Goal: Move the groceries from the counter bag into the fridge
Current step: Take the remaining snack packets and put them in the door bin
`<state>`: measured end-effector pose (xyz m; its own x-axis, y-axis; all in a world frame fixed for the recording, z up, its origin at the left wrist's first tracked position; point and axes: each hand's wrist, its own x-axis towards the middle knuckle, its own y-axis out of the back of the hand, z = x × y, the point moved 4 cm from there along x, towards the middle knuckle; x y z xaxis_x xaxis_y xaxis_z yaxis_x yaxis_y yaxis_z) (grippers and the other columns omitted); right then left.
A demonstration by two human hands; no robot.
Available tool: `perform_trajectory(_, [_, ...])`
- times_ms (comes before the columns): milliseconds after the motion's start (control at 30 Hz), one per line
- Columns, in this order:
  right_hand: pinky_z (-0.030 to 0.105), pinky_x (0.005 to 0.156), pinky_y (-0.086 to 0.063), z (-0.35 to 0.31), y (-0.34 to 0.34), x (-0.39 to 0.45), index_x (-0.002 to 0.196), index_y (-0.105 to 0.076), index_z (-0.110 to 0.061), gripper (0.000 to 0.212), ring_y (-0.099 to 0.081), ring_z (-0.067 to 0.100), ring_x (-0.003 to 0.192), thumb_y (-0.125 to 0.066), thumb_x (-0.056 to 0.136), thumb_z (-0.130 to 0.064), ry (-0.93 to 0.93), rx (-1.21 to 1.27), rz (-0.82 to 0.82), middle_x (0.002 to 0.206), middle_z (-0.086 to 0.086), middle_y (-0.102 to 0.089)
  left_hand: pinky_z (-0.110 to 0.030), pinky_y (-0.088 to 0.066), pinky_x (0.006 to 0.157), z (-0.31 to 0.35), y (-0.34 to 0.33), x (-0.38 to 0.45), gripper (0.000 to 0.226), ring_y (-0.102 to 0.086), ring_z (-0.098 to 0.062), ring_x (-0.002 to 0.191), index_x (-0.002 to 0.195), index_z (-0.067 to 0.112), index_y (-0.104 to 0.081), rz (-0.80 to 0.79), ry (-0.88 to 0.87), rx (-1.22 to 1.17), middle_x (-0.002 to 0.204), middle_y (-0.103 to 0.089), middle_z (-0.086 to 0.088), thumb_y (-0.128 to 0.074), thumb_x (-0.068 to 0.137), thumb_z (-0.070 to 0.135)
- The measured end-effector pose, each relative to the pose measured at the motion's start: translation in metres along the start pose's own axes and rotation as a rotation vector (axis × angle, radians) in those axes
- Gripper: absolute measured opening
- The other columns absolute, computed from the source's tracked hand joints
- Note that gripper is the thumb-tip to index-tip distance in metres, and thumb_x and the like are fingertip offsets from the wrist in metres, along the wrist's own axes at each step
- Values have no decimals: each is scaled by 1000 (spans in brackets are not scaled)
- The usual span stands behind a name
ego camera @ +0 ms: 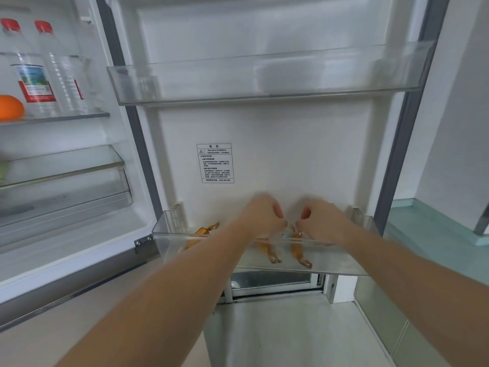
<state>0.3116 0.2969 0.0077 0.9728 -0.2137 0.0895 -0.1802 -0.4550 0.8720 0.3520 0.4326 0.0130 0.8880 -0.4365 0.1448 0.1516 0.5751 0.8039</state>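
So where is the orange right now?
In the head view the orange sits at the far left on a glass shelf inside the fridge, just left of two red-capped water bottles.

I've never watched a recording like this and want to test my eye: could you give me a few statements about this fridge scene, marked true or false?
1. Both hands reach into the lower door bin. True: the left hand and right hand are over it.
2. The amber-wrapped items lie in the upper door bin. False: they are in the lower one; the upper door bin shows nothing amber.
3. An orange sits on a fridge shelf beside the bottles. True.
4. The bottles have blue caps. False: the caps are red.
5. The fridge door is closed. False: it stands open, its warning label facing us.
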Motion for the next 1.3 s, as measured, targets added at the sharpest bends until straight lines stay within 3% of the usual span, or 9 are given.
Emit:
perform_trajectory(200, [28,64,-49,-3,2,-7,79,-62,-21,12,-61,16,71,-54,87,-22,42,15,97,78,-1,-66,-16,-37,57,8,4,-18,10,-52,-1,67,78,21,-65,47,-62,58,71,-56,12,-60,86,22])
perform_trajectory(367, [20,54,-37,-3,24,-33,73,-54,-28,18,-55,8,65,-53,90,-22,210,-8,137,74,-7,-61,-27,-47,76,19,8,-45,18,-57,-12,78,85,20,-70,14,-157,136,77,-57,10,-57,90,31])
perform_trajectory(533, [24,58,-43,19,46,-83,71,-55,-29,19,-59,13,68,-53,89,-26,221,-216,99,73,-5,-62,-33,-50,83,38,2,-74,21,-59,-19,87,96,19,-68,-30,-254,341,90,-64,3,-50,92,30])
perform_trajectory(700, [36,81,-53,18,45,-138,106,-63,-18,22,-65,22,88,-48,91,-25,170,-297,127,98,3,-69,-39,-50,85,31,-4,-105,31,-60,-22,98,117,24,-61,68,-292,389,106,-66,-1,-43,95,39])
perform_trajectory(833, [31,82,-50,0,33,-173,114,-60,-21,26,-64,21,93,-46,93,-27,216,-370,187,107,0,-67,-40,-50,84,25,0,-132,29,-59,-20,94,114,24,-59,157,-280,345,102,-64,1,-45,96,41])
perform_trajectory(933, [32,87,-48,-1,40,-191,117,-63,-20,26,-62,19,98,-52,93,-25,270,-235,257,113,-4,-64,-36,-47,84,24,6,-158,29,-59,-22,97,115,26,-58,195,-301,361,103,-63,2,-46,94,42])
perform_trajectory(1033, [30,89,-43,8,69,-211,114,-63,-15,25,-56,23,104,-59,89,-17,314,-88,577,111,3,-58,-34,-43,88,38,3,-189,36,-57,-22,108,126,30,-54,131,-379,315,116,-62,2,-50,92,41])
perform_trajectory(1133, [33,98,-32,19,98,-232,123,-53,-12,35,-41,28,118,-58,90,-23,191,84,806,122,13,-48,-35,-46,90,61,2,-221,39,-57,-18,108,128,30,-54,116,-453,266,118,-62,3,-54,93,44])
perform_trajectory(1300, [47,115,-27,23,101,-251,146,-30,-14,58,-34,28,133,-35,94,-38,203,392,766,147,11,-32,-29,-48,76,81,8,-265,37,-59,-12,85,118,30,-60,104,-312,148,100,-65,7,-57,90,52])
